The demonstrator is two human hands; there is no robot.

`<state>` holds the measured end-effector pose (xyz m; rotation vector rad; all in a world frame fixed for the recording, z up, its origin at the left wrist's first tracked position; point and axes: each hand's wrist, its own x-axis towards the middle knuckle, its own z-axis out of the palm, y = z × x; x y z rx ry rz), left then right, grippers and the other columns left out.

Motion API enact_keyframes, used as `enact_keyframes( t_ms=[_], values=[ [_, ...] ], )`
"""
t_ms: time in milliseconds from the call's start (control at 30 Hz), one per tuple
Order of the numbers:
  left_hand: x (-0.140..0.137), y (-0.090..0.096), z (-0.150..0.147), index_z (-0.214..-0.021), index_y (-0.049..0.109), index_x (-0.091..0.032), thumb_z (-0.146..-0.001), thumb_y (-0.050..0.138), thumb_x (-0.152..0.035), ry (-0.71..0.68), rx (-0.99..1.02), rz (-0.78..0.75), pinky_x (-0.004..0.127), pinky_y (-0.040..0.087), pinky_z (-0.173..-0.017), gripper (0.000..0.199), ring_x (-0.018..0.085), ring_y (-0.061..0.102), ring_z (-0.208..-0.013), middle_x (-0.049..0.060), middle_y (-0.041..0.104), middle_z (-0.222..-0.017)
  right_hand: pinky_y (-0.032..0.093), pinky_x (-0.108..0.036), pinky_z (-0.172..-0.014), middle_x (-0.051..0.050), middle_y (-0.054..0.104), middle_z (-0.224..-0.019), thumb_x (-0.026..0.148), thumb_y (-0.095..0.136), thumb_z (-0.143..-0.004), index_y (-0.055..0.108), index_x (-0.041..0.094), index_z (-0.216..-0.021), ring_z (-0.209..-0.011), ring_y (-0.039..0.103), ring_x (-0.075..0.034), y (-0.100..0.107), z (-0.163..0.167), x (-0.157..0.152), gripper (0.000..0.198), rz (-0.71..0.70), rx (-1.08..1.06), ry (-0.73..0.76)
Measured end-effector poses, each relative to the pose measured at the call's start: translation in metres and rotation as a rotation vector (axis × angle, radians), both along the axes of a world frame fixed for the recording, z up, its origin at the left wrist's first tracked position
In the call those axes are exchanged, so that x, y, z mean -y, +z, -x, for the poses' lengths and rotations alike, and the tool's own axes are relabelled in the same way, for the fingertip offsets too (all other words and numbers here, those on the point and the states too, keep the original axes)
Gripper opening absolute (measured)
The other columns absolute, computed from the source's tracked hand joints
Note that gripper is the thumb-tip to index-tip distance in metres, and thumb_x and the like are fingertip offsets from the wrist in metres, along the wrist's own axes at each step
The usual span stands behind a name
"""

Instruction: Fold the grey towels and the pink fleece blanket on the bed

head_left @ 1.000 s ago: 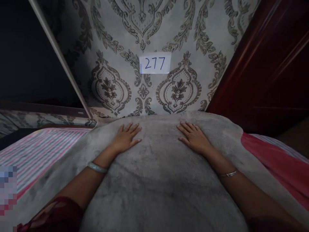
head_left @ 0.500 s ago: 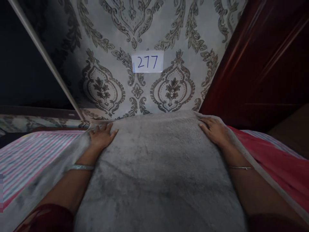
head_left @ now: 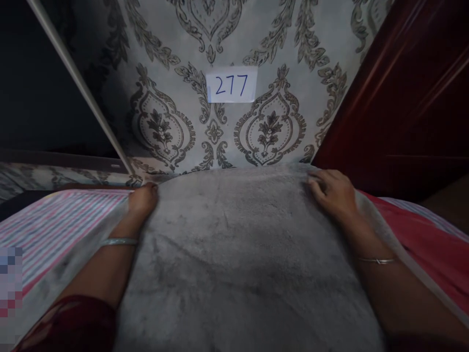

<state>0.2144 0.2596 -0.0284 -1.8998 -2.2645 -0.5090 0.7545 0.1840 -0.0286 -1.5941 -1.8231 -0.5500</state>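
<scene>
A grey plush blanket (head_left: 227,244) spreads from near me up to the foot of the wall. At its far left corner, my left hand (head_left: 142,199) is closed on the cloth, its fingers curled and partly hidden. My right hand (head_left: 334,191) is at the far right corner with bent fingers pinching the blanket's edge. Both arms reach forward along the two sides of the blanket, with a bracelet on each wrist.
Patterned wallpaper (head_left: 216,117) bears a white paper marked 277 (head_left: 231,84). A dark red wooden panel (head_left: 403,107) stands at right, a dark screen-like panel (head_left: 47,88) at left. Striped cloth (head_left: 69,220) lies left, red cloth (head_left: 421,244) right.
Both hands lay flat with fingers spread on the blanket; now their fingers are curled on its far corners. The view has shifted slightly.
</scene>
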Motion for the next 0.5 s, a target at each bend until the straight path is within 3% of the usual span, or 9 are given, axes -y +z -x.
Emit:
enact_keyframes(
  t_ms=[100,167,233,400,500],
  values=[
    [-0.002,-0.002,0.0,-0.133,0.062,-0.019,-0.095,0.038,-0.034,-0.164,-0.011,-0.058,0.038,0.048,-0.103,0.048,0.027,0.063,-0.12,0.01,0.069,-0.131,0.044,-0.049,-0.102,-0.014,0.069,-0.12,0.049,0.038,-0.099,0.069,0.019,-0.121,-0.114,0.06,-0.031,-0.004,0.02,-0.003,0.049,0.14,0.122,0.22],
    [-0.005,-0.007,-0.004,-0.141,0.058,-0.022,-0.095,0.04,-0.038,-0.34,-0.068,-0.015,0.038,0.04,-0.114,0.051,0.025,0.052,-0.135,0.006,0.06,-0.145,0.043,-0.051,-0.103,-0.013,0.067,-0.125,0.049,0.037,-0.099,0.068,0.021,-0.126,-0.117,0.058,-0.032,-0.013,0.021,-0.007,0.05,0.219,0.151,0.238],
    [-0.008,-0.013,-0.007,-0.146,0.053,-0.023,-0.097,0.038,-0.041,-0.41,-0.105,0.081,0.04,0.034,-0.118,0.054,0.024,0.046,-0.141,0.005,0.054,-0.151,0.044,-0.051,-0.103,-0.013,0.066,-0.126,0.049,0.036,-0.099,0.068,0.02,-0.126,-0.118,0.058,-0.032,-0.022,0.017,-0.012,0.051,0.226,0.13,0.211],
    [-0.007,-0.02,-0.011,-0.149,0.049,-0.022,-0.102,0.031,-0.041,-0.334,-0.13,0.118,0.04,0.033,-0.118,0.054,0.026,0.047,-0.141,0.009,0.052,-0.153,0.047,-0.051,-0.1,-0.014,0.068,-0.121,0.045,0.035,-0.098,0.071,0.017,-0.121,-0.113,0.06,-0.032,-0.031,0.011,-0.014,0.051,0.159,0.082,0.154],
    [-0.003,-0.015,-0.011,-0.141,0.059,-0.02,-0.103,0.03,-0.042,-0.127,-0.09,0.126,0.044,0.039,-0.112,0.052,0.03,0.055,-0.133,0.014,0.062,-0.141,0.047,-0.051,-0.1,-0.013,0.068,-0.121,0.045,0.035,-0.098,0.071,0.019,-0.12,-0.114,0.06,-0.032,-0.032,0.013,-0.012,0.05,0.144,0.072,0.153]
  ],
)
